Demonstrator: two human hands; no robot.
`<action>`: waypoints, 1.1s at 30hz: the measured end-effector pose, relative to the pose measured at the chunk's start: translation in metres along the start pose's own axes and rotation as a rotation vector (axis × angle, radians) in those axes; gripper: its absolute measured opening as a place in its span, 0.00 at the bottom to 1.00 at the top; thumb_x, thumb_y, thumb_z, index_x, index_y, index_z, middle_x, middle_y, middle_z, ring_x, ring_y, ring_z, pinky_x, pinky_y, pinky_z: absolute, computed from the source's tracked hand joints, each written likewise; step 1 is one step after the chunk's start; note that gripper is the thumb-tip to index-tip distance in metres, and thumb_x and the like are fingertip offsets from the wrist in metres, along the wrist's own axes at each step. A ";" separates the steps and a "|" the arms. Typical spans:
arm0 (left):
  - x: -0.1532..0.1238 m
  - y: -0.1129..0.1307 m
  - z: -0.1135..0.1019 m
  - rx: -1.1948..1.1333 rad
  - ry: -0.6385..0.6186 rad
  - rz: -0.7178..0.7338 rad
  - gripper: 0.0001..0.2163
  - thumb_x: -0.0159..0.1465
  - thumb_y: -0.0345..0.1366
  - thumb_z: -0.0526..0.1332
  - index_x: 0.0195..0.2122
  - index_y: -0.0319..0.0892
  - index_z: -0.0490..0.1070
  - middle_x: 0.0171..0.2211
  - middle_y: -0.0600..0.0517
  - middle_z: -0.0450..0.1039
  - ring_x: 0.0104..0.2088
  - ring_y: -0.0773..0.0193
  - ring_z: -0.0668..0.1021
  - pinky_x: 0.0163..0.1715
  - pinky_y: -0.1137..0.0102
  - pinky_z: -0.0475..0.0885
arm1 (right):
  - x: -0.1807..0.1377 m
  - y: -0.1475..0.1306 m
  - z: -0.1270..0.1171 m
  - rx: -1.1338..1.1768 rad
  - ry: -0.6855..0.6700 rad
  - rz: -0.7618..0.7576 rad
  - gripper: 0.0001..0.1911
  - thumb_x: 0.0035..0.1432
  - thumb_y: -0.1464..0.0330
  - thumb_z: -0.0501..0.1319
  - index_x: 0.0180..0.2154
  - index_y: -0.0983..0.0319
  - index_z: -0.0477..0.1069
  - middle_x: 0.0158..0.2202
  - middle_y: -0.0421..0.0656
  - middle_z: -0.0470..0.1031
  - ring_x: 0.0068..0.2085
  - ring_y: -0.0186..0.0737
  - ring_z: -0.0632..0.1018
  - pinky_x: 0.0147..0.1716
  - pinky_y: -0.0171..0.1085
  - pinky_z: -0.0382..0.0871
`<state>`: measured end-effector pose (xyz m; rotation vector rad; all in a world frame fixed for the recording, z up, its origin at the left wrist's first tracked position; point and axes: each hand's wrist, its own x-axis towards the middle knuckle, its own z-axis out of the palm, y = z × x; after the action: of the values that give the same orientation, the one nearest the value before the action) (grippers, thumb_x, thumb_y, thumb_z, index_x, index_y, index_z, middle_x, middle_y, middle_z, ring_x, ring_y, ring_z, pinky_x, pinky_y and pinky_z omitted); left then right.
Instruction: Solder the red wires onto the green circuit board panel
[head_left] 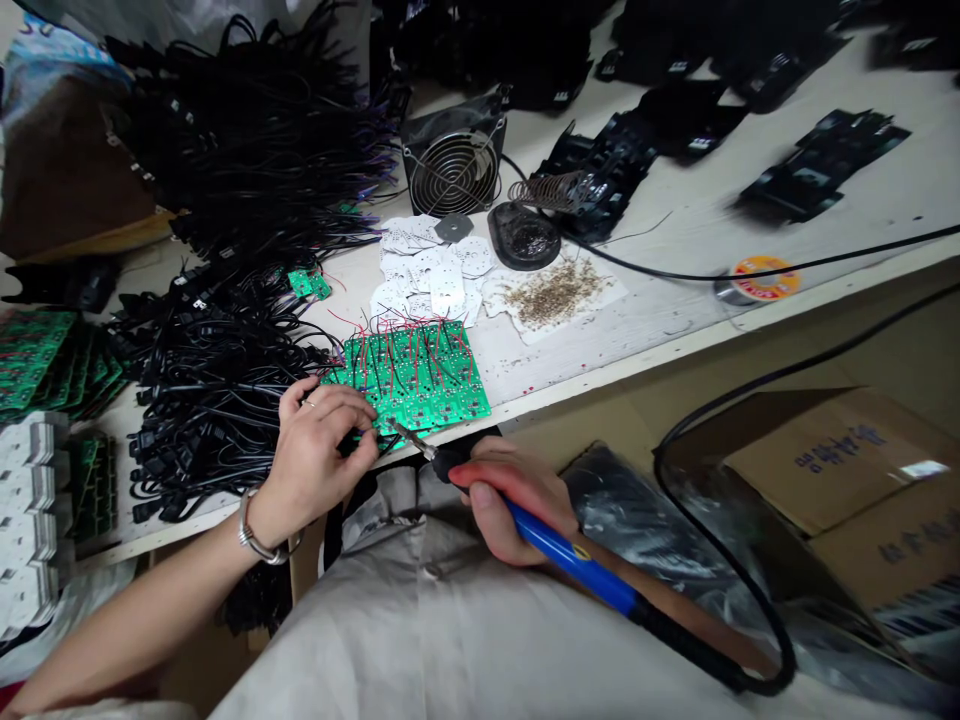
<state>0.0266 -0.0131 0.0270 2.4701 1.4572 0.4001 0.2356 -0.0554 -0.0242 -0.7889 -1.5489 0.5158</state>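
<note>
My right hand [517,495] is wrapped round the blue handle of a soldering iron [574,558]. The iron's tip points left and meets the near edge of a green circuit board panel [427,375]. Red and black wires stick up from the panel in rows. At the panel's left near corner, my left hand [326,440] is closed in a pinch on what looks like a black cable; the fingers partly hide it. Just left of that hand lies a big heap of black cables [225,400] with plugs.
Behind the panel are white plates [427,265], a fan [454,165], a coiled iron stand [555,190] and a solder spool [761,278]. Black housings [821,165] lie at the back right. Stacked green boards [52,365] stand left. The iron's cord [720,400] loops at right, over cardboard boxes [840,460].
</note>
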 end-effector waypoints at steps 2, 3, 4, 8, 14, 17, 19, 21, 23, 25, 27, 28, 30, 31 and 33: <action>0.000 0.001 0.000 0.013 0.009 -0.006 0.06 0.61 0.31 0.57 0.26 0.44 0.68 0.33 0.54 0.79 0.39 0.60 0.79 0.54 0.56 0.57 | 0.000 0.000 0.002 0.000 0.001 0.042 0.12 0.60 0.76 0.54 0.42 0.59 0.70 0.24 0.38 0.77 0.23 0.35 0.77 0.24 0.34 0.74; 0.001 0.002 0.000 0.017 0.011 -0.011 0.07 0.61 0.31 0.57 0.26 0.44 0.68 0.33 0.54 0.79 0.39 0.60 0.79 0.53 0.56 0.58 | 0.000 0.000 0.003 -0.002 -0.005 0.060 0.11 0.60 0.76 0.54 0.42 0.59 0.70 0.23 0.38 0.77 0.23 0.35 0.77 0.24 0.34 0.74; 0.001 0.002 0.000 0.019 0.013 -0.018 0.07 0.61 0.31 0.57 0.26 0.44 0.68 0.32 0.54 0.79 0.39 0.60 0.79 0.53 0.56 0.59 | 0.000 -0.001 0.004 -0.006 -0.010 0.074 0.11 0.59 0.76 0.54 0.41 0.59 0.70 0.23 0.37 0.77 0.23 0.35 0.78 0.24 0.34 0.74; 0.002 0.004 0.000 0.019 0.004 -0.054 0.07 0.60 0.31 0.57 0.25 0.44 0.69 0.32 0.54 0.79 0.38 0.61 0.79 0.52 0.57 0.60 | 0.001 -0.001 0.005 -0.037 -0.019 0.082 0.11 0.60 0.75 0.54 0.41 0.58 0.70 0.25 0.37 0.78 0.24 0.35 0.78 0.25 0.35 0.75; 0.002 0.003 0.001 0.042 -0.015 -0.073 0.06 0.60 0.31 0.58 0.26 0.44 0.69 0.32 0.53 0.79 0.38 0.61 0.79 0.52 0.57 0.60 | 0.004 0.003 0.001 -0.043 -0.106 0.021 0.10 0.62 0.73 0.54 0.41 0.56 0.70 0.27 0.37 0.79 0.24 0.35 0.78 0.25 0.36 0.75; 0.002 0.003 0.001 0.059 -0.012 -0.035 0.06 0.60 0.30 0.57 0.26 0.43 0.69 0.32 0.54 0.79 0.38 0.61 0.79 0.50 0.58 0.61 | 0.007 0.002 0.001 -0.037 -0.117 0.001 0.10 0.61 0.74 0.54 0.42 0.57 0.69 0.27 0.38 0.80 0.25 0.35 0.78 0.26 0.36 0.75; 0.003 0.003 0.000 0.065 -0.011 -0.017 0.06 0.60 0.30 0.57 0.26 0.43 0.68 0.32 0.54 0.78 0.38 0.61 0.79 0.49 0.58 0.61 | 0.010 0.001 0.001 -0.042 -0.112 -0.010 0.09 0.61 0.75 0.54 0.41 0.58 0.69 0.27 0.38 0.79 0.24 0.35 0.78 0.26 0.35 0.75; 0.004 0.003 0.000 0.066 -0.013 -0.013 0.06 0.60 0.30 0.58 0.26 0.43 0.68 0.32 0.54 0.78 0.37 0.61 0.79 0.49 0.58 0.61 | 0.012 -0.001 0.001 -0.047 -0.098 0.000 0.09 0.61 0.75 0.54 0.40 0.59 0.69 0.26 0.38 0.79 0.24 0.34 0.77 0.26 0.34 0.75; 0.004 0.003 -0.001 0.066 -0.019 -0.017 0.06 0.60 0.29 0.58 0.26 0.43 0.68 0.32 0.54 0.78 0.38 0.60 0.79 0.49 0.58 0.60 | 0.013 -0.002 0.001 -0.050 -0.059 0.034 0.08 0.61 0.75 0.54 0.39 0.59 0.69 0.25 0.38 0.79 0.24 0.33 0.77 0.26 0.34 0.75; 0.004 0.004 -0.002 0.068 -0.026 -0.021 0.06 0.60 0.29 0.57 0.26 0.43 0.68 0.32 0.54 0.78 0.38 0.60 0.78 0.50 0.58 0.60 | 0.012 -0.001 0.000 -0.040 -0.012 0.049 0.09 0.61 0.75 0.53 0.40 0.59 0.70 0.24 0.37 0.78 0.24 0.34 0.77 0.25 0.34 0.75; 0.004 0.004 -0.002 0.069 -0.034 -0.021 0.06 0.60 0.29 0.57 0.26 0.43 0.68 0.32 0.54 0.78 0.38 0.61 0.78 0.50 0.58 0.59 | 0.010 0.000 -0.001 -0.021 0.021 0.051 0.10 0.61 0.75 0.53 0.41 0.59 0.70 0.23 0.37 0.76 0.23 0.35 0.77 0.24 0.34 0.74; 0.004 0.004 -0.002 0.071 -0.037 -0.022 0.06 0.60 0.29 0.57 0.26 0.43 0.68 0.32 0.54 0.78 0.38 0.61 0.78 0.50 0.58 0.59 | 0.009 0.001 -0.001 -0.014 0.031 0.057 0.10 0.61 0.75 0.53 0.41 0.59 0.70 0.23 0.38 0.76 0.23 0.35 0.76 0.23 0.34 0.74; 0.003 0.004 -0.002 0.075 -0.044 -0.022 0.06 0.60 0.29 0.58 0.26 0.43 0.68 0.33 0.54 0.78 0.38 0.61 0.78 0.49 0.58 0.59 | 0.006 0.001 -0.002 -0.012 0.040 0.090 0.10 0.61 0.75 0.54 0.41 0.59 0.71 0.23 0.38 0.76 0.23 0.35 0.76 0.23 0.35 0.73; 0.004 0.004 -0.002 0.077 -0.046 -0.021 0.06 0.60 0.29 0.58 0.26 0.43 0.69 0.33 0.54 0.78 0.38 0.61 0.78 0.49 0.58 0.59 | 0.005 0.001 -0.002 -0.011 0.036 0.114 0.10 0.61 0.75 0.54 0.41 0.59 0.71 0.24 0.38 0.76 0.23 0.35 0.76 0.23 0.35 0.73; 0.004 0.004 -0.002 0.080 -0.050 -0.021 0.06 0.60 0.29 0.58 0.26 0.43 0.69 0.33 0.54 0.78 0.38 0.61 0.78 0.49 0.59 0.59 | 0.004 0.001 -0.003 -0.004 0.014 0.144 0.10 0.61 0.75 0.54 0.41 0.59 0.70 0.25 0.38 0.76 0.23 0.34 0.75 0.23 0.34 0.73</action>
<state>0.0309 -0.0111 0.0310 2.5048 1.5061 0.2783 0.2389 -0.0520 -0.0219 -0.9102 -1.4872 0.6109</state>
